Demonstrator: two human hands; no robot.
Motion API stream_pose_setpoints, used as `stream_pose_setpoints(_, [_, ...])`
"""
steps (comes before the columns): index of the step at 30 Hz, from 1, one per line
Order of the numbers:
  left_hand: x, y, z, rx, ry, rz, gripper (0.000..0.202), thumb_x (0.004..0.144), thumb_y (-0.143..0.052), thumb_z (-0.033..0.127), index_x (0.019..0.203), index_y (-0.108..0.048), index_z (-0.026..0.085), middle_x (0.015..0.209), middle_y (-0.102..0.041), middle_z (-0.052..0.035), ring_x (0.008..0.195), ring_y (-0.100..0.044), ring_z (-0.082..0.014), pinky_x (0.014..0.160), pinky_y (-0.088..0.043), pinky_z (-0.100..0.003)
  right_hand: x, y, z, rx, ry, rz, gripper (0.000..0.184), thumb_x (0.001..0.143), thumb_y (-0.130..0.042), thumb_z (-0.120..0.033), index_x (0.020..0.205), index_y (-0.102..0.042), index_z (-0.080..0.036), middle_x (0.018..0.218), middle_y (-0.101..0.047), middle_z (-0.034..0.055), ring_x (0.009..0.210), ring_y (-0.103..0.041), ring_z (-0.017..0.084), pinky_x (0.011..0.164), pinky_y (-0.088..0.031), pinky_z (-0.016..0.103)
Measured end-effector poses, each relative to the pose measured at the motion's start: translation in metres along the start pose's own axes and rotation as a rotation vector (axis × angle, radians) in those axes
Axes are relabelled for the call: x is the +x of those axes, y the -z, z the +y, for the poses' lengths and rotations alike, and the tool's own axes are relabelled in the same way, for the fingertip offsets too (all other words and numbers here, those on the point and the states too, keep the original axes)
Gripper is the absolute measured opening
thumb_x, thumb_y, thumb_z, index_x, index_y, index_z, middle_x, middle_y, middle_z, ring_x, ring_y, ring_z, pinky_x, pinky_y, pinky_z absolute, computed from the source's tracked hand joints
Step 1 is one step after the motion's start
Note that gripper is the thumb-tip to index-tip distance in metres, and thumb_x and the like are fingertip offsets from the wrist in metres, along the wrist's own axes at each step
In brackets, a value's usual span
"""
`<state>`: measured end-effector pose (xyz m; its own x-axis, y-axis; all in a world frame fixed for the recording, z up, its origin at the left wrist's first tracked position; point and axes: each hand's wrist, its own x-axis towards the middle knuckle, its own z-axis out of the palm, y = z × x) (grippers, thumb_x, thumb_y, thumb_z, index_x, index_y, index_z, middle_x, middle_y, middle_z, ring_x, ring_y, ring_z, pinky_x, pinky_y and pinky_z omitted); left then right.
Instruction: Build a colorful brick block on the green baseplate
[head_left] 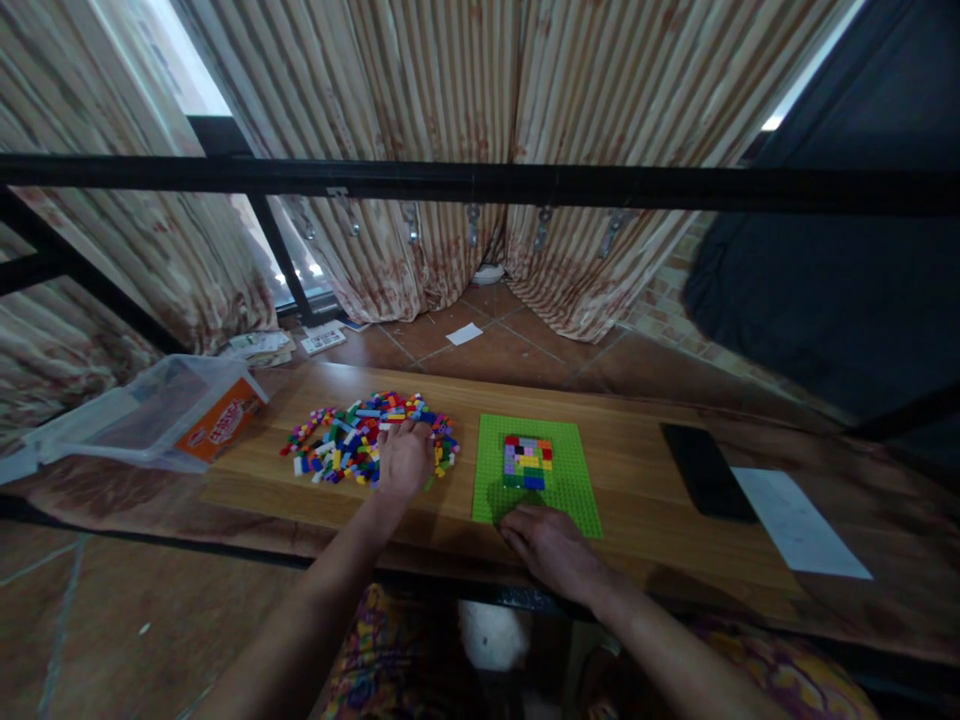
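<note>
My left hand (407,458) is over the right side of a heap of small colourful toy bricks (346,438). Its fingers are apart and bent down among the bricks; their tips are partly hidden. On the tabletop to the right lies a green studded baseplate (491,455). A block of multicoloured bricks (528,462), including purple, red, yellow and blue ones, stands on it, with a gap of bare plate around it. My right hand (551,545) is at the near edge of the baseplate with its fingers curled together; whatever they hold, if anything, is hidden.
A clear plastic box (161,405) with an orange label stands left of the heap. Towards the right end of the wooden board (630,480) lie a black phone-like slab (706,472) and a white sheet (799,522). A dark rail (480,183) crosses in front of the curtains.
</note>
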<state>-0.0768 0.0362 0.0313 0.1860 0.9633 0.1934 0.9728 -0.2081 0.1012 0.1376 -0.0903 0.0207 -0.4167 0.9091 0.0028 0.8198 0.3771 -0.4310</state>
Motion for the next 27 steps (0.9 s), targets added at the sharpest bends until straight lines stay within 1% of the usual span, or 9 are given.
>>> stream_pose_setpoints(3, [0.001,-0.001,0.008,-0.027,-0.059,-0.011,0.029,0.090,-0.048,0.038,0.102,-0.069,0.021,0.107,-0.068,-0.0094,0.105,-0.058,-0.0290,0.091,-0.040,-0.043,0.000,0.000,0.000,0.012,-0.009,-0.002,0.022,0.094,-0.045,-0.018,0.080,-0.062,-0.019,0.080,-0.064,0.0026,0.077,-0.059,0.016,0.068,-0.039,0.027])
stream_pose_setpoints(5, [0.002,-0.003,0.014,-0.037,-0.078,-0.039,0.029,0.087,-0.053,0.040,0.104,-0.069,0.022,0.108,-0.068,-0.0095,0.107,-0.057,-0.0295,0.092,-0.039,-0.044,0.000,0.000,0.000,0.014,-0.015,-0.001,0.022,0.094,-0.045,-0.018,0.081,-0.062,-0.019,0.080,-0.064,0.0025,0.076,-0.059,0.016,0.068,-0.039,0.027])
stream_pose_setpoints(9, [0.003,-0.005,0.020,-0.047,-0.066,-0.071,0.026,0.086,-0.054,0.035,0.103,-0.070,0.023,0.107,-0.069,-0.0088,0.105,-0.059,-0.0290,0.094,-0.039,-0.045,0.000,-0.001,0.001,0.000,-0.007,0.001,0.023,0.095,-0.045,-0.018,0.080,-0.062,-0.019,0.080,-0.064,0.0022,0.076,-0.058,0.015,0.068,-0.038,0.026])
stream_pose_setpoints(15, [0.004,0.000,0.009,-0.024,-0.017,-0.074,0.025,0.087,-0.048,0.025,0.095,-0.072,0.022,0.102,-0.071,-0.0102,0.102,-0.061,-0.0297,0.092,-0.040,-0.046,-0.001,-0.002,0.002,0.005,-0.007,0.003,0.022,0.094,-0.045,-0.017,0.081,-0.062,-0.020,0.081,-0.064,0.0022,0.076,-0.059,0.015,0.068,-0.039,0.026])
stream_pose_setpoints(18, [0.005,0.002,0.006,-0.010,-0.013,-0.078,0.027,0.087,-0.045,0.023,0.093,-0.072,0.021,0.102,-0.071,-0.0105,0.103,-0.061,-0.0297,0.092,-0.041,-0.046,-0.001,-0.002,0.002,-0.012,-0.011,0.003,0.022,0.094,-0.045,-0.017,0.081,-0.062,-0.020,0.080,-0.064,0.0025,0.076,-0.059,0.015,0.068,-0.039,0.026])
stream_pose_setpoints(21, [0.004,0.003,0.009,-0.014,-0.036,-0.084,0.025,0.084,-0.049,0.024,0.097,-0.071,0.023,0.106,-0.070,-0.0096,0.107,-0.059,-0.0298,0.093,-0.041,-0.046,0.000,-0.002,0.001,-0.014,-0.003,0.006,0.023,0.095,-0.044,-0.018,0.080,-0.062,-0.020,0.079,-0.064,0.0025,0.076,-0.059,0.016,0.068,-0.039,0.027])
stream_pose_setpoints(24, [0.000,0.003,0.015,-0.041,-0.049,-0.074,0.026,0.084,-0.052,0.028,0.102,-0.069,0.023,0.109,-0.069,-0.0090,0.107,-0.059,-0.0303,0.094,-0.041,-0.047,0.000,-0.001,0.001,0.003,-0.004,0.009,0.023,0.095,-0.044,-0.018,0.081,-0.062,-0.020,0.080,-0.064,0.0024,0.076,-0.059,0.016,0.069,-0.040,0.027])
stream_pose_setpoints(27, [-0.005,0.005,0.014,-0.081,-0.025,-0.040,0.030,0.084,-0.052,0.026,0.110,-0.065,0.023,0.112,-0.068,-0.0081,0.108,-0.058,-0.0298,0.094,-0.042,-0.046,0.000,0.000,0.000,0.015,-0.013,-0.001,0.023,0.095,-0.044,-0.017,0.083,-0.063,-0.019,0.080,-0.064,0.0031,0.077,-0.060,0.016,0.069,-0.041,0.027])
